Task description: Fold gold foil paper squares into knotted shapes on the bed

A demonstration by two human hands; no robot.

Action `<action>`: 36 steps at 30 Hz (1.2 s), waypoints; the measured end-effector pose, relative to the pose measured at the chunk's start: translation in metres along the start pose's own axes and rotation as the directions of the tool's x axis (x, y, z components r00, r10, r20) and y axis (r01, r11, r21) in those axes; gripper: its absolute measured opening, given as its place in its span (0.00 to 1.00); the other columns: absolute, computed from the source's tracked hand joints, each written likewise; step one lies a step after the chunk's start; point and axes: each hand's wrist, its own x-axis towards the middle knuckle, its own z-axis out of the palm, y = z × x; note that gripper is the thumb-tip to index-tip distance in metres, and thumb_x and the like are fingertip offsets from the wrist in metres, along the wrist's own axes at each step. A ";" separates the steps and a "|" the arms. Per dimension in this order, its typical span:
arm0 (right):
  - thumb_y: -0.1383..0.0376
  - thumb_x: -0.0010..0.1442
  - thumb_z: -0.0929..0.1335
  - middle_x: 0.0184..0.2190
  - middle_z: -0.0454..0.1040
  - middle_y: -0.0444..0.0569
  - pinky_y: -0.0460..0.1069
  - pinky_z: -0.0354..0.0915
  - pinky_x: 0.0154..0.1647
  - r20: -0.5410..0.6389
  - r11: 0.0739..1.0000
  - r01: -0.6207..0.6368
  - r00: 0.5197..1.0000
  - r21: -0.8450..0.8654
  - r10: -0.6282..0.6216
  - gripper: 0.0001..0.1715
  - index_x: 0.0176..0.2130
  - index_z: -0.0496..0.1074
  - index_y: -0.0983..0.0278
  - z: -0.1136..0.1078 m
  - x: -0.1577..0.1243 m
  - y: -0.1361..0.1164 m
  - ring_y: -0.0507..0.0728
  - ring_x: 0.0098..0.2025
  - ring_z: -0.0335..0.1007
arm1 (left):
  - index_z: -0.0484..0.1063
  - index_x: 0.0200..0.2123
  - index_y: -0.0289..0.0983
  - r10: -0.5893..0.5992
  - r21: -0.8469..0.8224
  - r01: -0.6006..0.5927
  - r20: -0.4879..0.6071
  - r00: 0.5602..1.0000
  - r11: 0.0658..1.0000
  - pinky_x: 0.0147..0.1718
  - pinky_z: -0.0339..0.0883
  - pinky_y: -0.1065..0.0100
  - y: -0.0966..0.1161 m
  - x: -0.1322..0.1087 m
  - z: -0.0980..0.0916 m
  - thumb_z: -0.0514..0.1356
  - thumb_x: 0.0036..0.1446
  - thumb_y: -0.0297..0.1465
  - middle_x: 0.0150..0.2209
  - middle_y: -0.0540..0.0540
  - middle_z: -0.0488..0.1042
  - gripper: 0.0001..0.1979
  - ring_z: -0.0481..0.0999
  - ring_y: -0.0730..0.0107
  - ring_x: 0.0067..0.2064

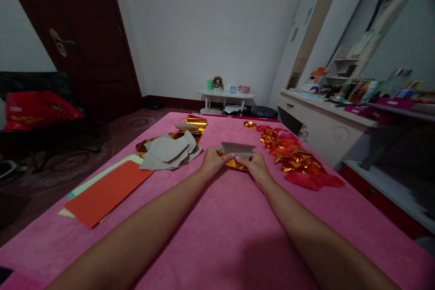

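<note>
Both my hands meet at the middle of a pink-covered table [217, 235]. My left hand [212, 161] and my right hand [255, 166] are closed on a small sheet of gold foil paper [237, 156], its grey back folded up and its gold side showing below. A loose pile of grey-backed foil sheets [168, 152] lies just left of my left hand. To the right runs a row of folded gold and red pieces [295, 158].
Orange and pale sheets of paper [103, 192] lie at the table's left edge. A gold foil roll [196, 122] sits at the far side. A white dresser [326, 127] stands right, a small white side table [226, 97] behind, a dark door [81, 41] left.
</note>
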 end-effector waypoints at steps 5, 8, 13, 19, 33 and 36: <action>0.53 0.36 0.75 0.19 0.73 0.44 0.48 0.63 0.28 -0.015 1.000 0.014 1.000 -0.027 -0.014 0.20 0.23 0.73 0.66 -0.004 0.004 0.000 0.53 0.23 0.67 | 0.77 0.29 0.31 0.031 0.151 -0.021 -0.064 0.997 0.988 0.25 0.64 0.71 -0.008 0.005 -0.005 0.64 0.45 0.36 0.27 0.44 0.77 0.13 0.73 0.71 0.25; 0.53 0.37 0.75 0.15 0.68 0.41 0.46 0.59 0.20 -0.071 0.998 -0.009 0.997 -0.063 0.005 0.20 0.20 0.70 0.65 -0.007 0.005 0.001 0.50 0.17 0.62 | 0.75 0.26 0.31 0.030 0.278 0.000 -0.103 0.994 0.961 0.18 0.56 0.74 -0.009 0.006 -0.008 0.63 0.47 0.38 0.19 0.48 0.73 0.13 0.66 0.76 0.18; 0.53 0.40 0.74 0.09 0.59 0.38 0.42 0.49 0.12 -0.154 0.991 -0.009 0.988 -0.134 -0.012 0.23 0.16 0.62 0.64 -0.014 0.007 0.004 0.47 0.12 0.53 | 0.67 0.15 0.34 0.094 0.413 -0.027 -0.143 0.985 0.911 0.17 0.50 0.74 -0.006 0.005 -0.011 0.59 0.51 0.42 0.12 0.52 0.64 0.20 0.60 0.78 0.15; 0.52 0.45 0.71 0.08 0.60 0.39 0.42 0.50 0.11 -0.120 0.993 -0.040 0.992 -0.107 0.028 0.20 0.18 0.65 0.65 -0.016 0.008 0.006 0.46 0.11 0.52 | 0.63 0.14 0.36 0.075 0.454 -0.007 -0.132 0.988 0.891 0.19 0.50 0.72 0.001 0.002 -0.008 0.52 0.56 0.41 0.11 0.52 0.61 0.23 0.60 0.76 0.15; 0.58 0.44 0.71 0.10 0.58 0.37 0.41 0.51 0.08 -0.172 0.991 -0.133 0.976 -0.010 0.130 0.17 0.18 0.64 0.65 -0.026 0.010 0.001 0.44 0.11 0.48 | 0.70 0.49 0.40 0.528 0.713 -0.450 0.131 0.839 0.537 0.46 0.60 0.64 0.016 -0.004 -0.029 0.61 0.52 0.34 0.49 0.43 0.70 0.19 0.68 0.63 0.47; 0.57 0.44 0.71 0.10 0.57 0.37 0.42 0.48 0.08 -0.135 0.986 -0.166 0.978 -0.030 0.161 0.17 0.18 0.64 0.65 -0.025 0.009 0.000 0.44 0.10 0.45 | 0.75 0.44 0.44 0.510 0.719 -0.589 0.373 0.775 0.369 0.49 0.57 0.59 0.020 -0.009 -0.021 0.61 0.53 0.37 0.50 0.44 0.70 0.14 0.65 0.59 0.52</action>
